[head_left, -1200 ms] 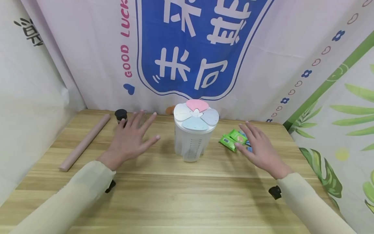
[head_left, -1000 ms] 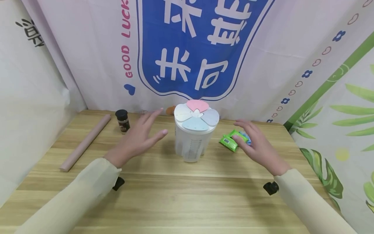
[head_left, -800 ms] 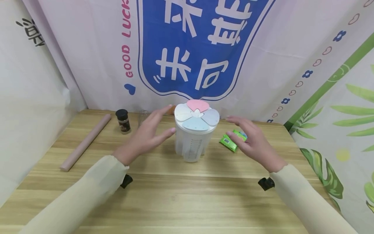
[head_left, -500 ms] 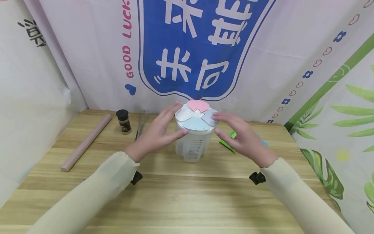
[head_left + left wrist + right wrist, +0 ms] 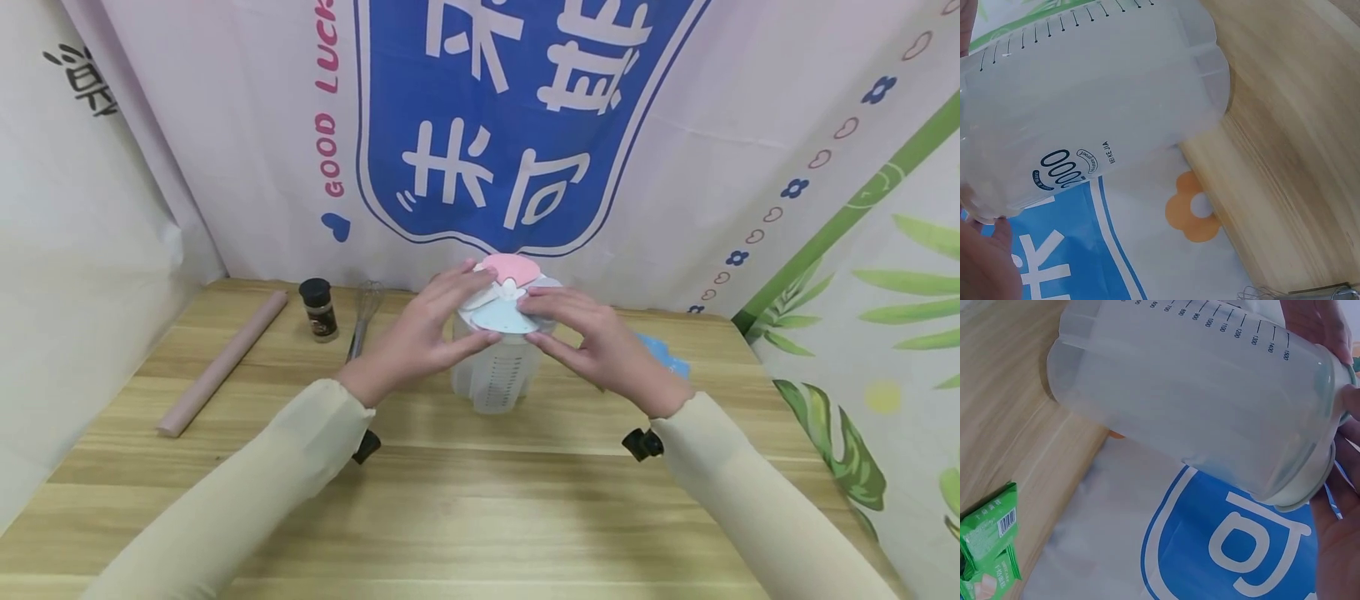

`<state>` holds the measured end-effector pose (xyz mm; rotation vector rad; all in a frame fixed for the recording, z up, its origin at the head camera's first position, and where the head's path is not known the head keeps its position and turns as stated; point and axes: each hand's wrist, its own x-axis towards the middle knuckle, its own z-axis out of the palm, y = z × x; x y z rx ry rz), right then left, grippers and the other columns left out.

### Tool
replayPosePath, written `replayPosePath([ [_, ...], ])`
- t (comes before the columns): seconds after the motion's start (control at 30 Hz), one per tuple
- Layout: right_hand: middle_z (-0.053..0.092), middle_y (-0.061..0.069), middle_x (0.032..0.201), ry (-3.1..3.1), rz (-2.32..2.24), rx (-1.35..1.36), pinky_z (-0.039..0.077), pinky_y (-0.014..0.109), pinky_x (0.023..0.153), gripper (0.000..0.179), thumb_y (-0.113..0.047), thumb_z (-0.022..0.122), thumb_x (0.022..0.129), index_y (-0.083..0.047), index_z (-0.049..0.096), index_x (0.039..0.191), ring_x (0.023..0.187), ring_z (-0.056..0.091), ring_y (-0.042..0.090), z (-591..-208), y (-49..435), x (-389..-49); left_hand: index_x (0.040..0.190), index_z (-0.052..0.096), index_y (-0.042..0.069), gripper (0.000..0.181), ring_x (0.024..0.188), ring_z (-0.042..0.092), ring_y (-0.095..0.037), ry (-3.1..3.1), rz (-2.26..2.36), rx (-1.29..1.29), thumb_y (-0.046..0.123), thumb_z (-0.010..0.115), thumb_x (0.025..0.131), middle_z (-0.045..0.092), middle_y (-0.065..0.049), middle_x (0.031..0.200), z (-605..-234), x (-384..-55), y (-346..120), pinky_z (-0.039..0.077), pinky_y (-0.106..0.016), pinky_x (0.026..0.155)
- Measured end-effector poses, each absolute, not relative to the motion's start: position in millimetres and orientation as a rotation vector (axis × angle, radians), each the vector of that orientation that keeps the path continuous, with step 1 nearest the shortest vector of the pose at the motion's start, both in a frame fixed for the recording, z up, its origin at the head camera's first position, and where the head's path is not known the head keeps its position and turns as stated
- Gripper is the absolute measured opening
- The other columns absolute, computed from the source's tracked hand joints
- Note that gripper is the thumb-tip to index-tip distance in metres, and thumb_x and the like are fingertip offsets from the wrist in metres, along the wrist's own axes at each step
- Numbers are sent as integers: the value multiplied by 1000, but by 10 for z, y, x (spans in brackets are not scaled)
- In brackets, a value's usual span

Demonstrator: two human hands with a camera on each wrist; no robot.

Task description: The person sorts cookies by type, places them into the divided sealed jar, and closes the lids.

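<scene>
A translucent storage container with printed measuring marks stands upright on the wooden table. Its lid has petal-shaped flaps in pink, pale blue and white. My left hand holds the lid's left side, thumb at the front rim and fingers over the top. On the opposite side my right hand grips the lid the same way. The container body fills much of the left wrist view, with "2000" printed on it. In the right wrist view, fingers and thumb of the right hand lie around the lid rim.
To the left lie a pinkish rod and a whisk; a black-capped spice bottle stands between them. Blue packets show behind the right hand, and green packets in the right wrist view. A printed cloth hangs behind.
Both hands have moved inward from either side of the container onto its lid, and their fingers have bent over it. The whisk has come into view, while the right hand now covers the green packets.
</scene>
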<state>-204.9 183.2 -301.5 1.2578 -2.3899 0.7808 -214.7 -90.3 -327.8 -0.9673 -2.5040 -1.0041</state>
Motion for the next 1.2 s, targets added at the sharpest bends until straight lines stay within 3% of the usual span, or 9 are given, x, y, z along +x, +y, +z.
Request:
replayPosePath([
  [0.43,70,11,140,-2464,853,1231,47,52,119,43,-9,78,94,-7,70,136,137,63,32,-2987,1833,-2095,146,63,18,53,158,38,-22,-2421,-984,-1089,32,77,97,62,2,152,-3277,-2179,-921,27,-53,133],
  [1.2,71,8,139,-2478,967,1174,46,46,120,41,-5,79,91,-11,73,131,134,66,28,-3005,1861,-2088,142,66,19,46,154,46,-21,-2425,-1145,-1078,26,76,97,66,3,147,-3255,-2174,-903,41,-53,125],
])
